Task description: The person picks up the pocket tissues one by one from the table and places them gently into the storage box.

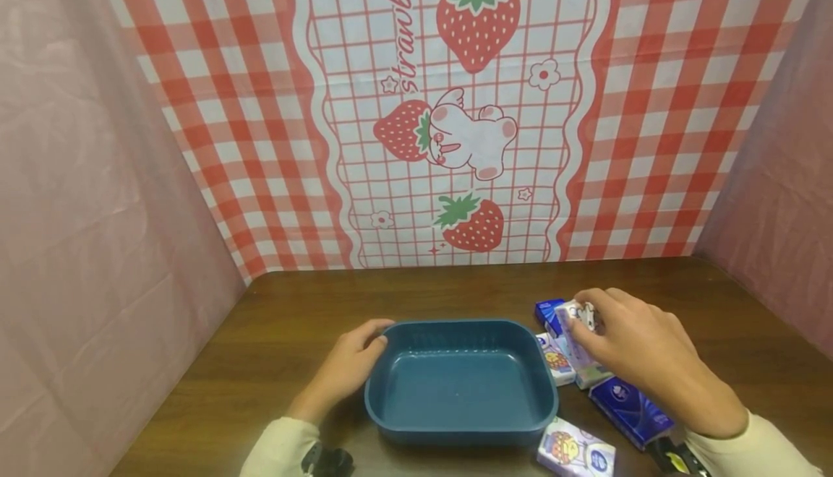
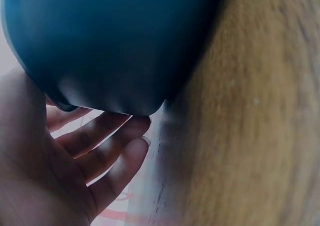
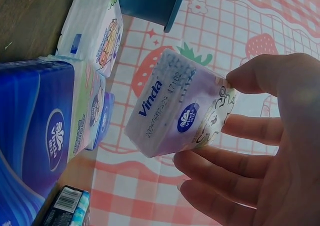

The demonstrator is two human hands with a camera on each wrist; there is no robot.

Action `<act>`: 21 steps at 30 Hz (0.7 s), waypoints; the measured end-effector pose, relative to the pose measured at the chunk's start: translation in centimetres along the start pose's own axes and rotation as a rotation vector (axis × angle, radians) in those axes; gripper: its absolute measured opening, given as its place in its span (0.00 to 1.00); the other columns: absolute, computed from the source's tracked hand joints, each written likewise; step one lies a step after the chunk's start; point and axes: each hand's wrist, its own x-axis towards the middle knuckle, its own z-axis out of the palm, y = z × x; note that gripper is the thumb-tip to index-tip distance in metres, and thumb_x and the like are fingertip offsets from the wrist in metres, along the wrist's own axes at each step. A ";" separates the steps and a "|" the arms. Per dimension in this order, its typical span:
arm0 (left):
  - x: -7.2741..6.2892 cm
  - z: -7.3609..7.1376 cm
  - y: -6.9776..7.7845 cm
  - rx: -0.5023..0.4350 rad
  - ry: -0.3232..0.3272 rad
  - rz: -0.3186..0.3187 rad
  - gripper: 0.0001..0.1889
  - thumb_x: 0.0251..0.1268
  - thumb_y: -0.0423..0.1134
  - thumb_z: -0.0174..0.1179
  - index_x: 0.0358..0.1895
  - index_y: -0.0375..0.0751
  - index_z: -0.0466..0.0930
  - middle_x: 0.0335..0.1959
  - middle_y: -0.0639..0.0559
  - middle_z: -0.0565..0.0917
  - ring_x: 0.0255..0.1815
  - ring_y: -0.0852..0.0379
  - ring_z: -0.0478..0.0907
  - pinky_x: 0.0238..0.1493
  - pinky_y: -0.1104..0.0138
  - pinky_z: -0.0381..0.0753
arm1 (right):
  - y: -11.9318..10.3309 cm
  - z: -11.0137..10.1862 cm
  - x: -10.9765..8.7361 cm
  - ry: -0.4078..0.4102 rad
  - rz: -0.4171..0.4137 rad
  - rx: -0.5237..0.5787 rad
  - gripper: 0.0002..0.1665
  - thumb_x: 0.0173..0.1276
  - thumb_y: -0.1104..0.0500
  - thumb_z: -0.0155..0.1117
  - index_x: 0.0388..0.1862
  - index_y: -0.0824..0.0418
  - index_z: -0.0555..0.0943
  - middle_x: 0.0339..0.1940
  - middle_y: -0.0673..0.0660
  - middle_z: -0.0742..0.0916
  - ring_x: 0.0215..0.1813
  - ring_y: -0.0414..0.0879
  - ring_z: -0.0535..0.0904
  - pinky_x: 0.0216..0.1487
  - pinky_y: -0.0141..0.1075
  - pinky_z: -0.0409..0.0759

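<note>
A dark teal plastic basin [image 1: 458,435] stands on the wooden table, nothing inside it. At its back left corner my left hand [image 1: 343,370] holds it, thumb at the rim and fingers along the outer wall; the left wrist view shows these fingers [image 2: 112,153] against the basin wall. To the right of the basin, my right hand [image 1: 641,336] pinches a small white-and-purple Vinda tissue pack [image 3: 167,105] between thumb and fingertips. This pack is tilted and raised over other tissue packs. A lilac pack with a cartoon print [image 1: 556,363] lies beside the basin's right wall.
A blue Vinda tissue pack [image 1: 630,413] lies below my right wrist, with another blue pack [image 1: 549,314] further back. A purple cartoon pack [image 1: 578,449] sits by the basin's front right corner. A strawberry-print checked cloth [image 1: 449,137] hangs behind the table [image 1: 293,303].
</note>
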 end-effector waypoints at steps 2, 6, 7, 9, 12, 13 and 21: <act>0.0 0.0 0.0 0.001 0.001 0.000 0.15 0.75 0.37 0.54 0.59 0.47 0.81 0.54 0.49 0.84 0.54 0.50 0.80 0.57 0.47 0.78 | 0.0 0.0 0.0 0.006 0.000 0.001 0.26 0.66 0.39 0.66 0.53 0.55 0.83 0.44 0.58 0.87 0.40 0.56 0.84 0.28 0.54 0.80; 0.1 0.0 -0.1 0.004 -0.001 0.005 0.14 0.75 0.36 0.54 0.59 0.47 0.81 0.55 0.49 0.84 0.55 0.50 0.80 0.57 0.47 0.78 | -0.1 0.0 0.0 0.009 -0.006 0.005 0.26 0.66 0.38 0.65 0.53 0.55 0.83 0.45 0.58 0.87 0.41 0.57 0.84 0.28 0.54 0.80; 0.1 0.0 -0.2 0.003 0.000 0.008 0.14 0.75 0.36 0.54 0.59 0.46 0.81 0.55 0.49 0.84 0.55 0.50 0.80 0.57 0.47 0.78 | -0.1 0.0 0.0 0.010 -0.007 0.004 0.26 0.66 0.38 0.65 0.53 0.55 0.83 0.45 0.58 0.87 0.41 0.57 0.84 0.28 0.54 0.80; 0.1 0.0 -0.2 -0.002 0.002 0.011 0.15 0.75 0.36 0.54 0.59 0.47 0.81 0.55 0.49 0.84 0.56 0.50 0.80 0.58 0.47 0.77 | -0.2 0.0 0.0 0.014 -0.010 0.003 0.26 0.66 0.39 0.66 0.53 0.55 0.83 0.44 0.57 0.87 0.40 0.56 0.84 0.27 0.54 0.80; 0.2 0.1 -0.3 -0.008 0.004 0.013 0.15 0.74 0.36 0.54 0.59 0.47 0.82 0.54 0.50 0.84 0.55 0.51 0.80 0.57 0.48 0.77 | -0.3 0.1 0.0 0.013 -0.011 0.000 0.27 0.66 0.38 0.66 0.53 0.55 0.83 0.44 0.57 0.87 0.40 0.55 0.84 0.27 0.53 0.80; 0.2 0.1 -0.4 -0.009 0.003 0.010 0.15 0.74 0.36 0.54 0.59 0.47 0.82 0.54 0.50 0.84 0.55 0.51 0.80 0.58 0.48 0.77 | -0.4 0.0 0.0 0.012 -0.010 0.000 0.27 0.65 0.39 0.67 0.53 0.55 0.83 0.44 0.57 0.87 0.40 0.55 0.84 0.27 0.53 0.80; 0.1 0.1 -0.4 -0.008 -0.003 0.009 0.15 0.75 0.37 0.54 0.59 0.47 0.81 0.56 0.49 0.84 0.56 0.49 0.80 0.58 0.47 0.77 | -0.8 0.0 0.0 0.003 -0.009 0.005 0.28 0.65 0.38 0.67 0.54 0.56 0.83 0.40 0.54 0.86 0.35 0.48 0.82 0.25 0.47 0.79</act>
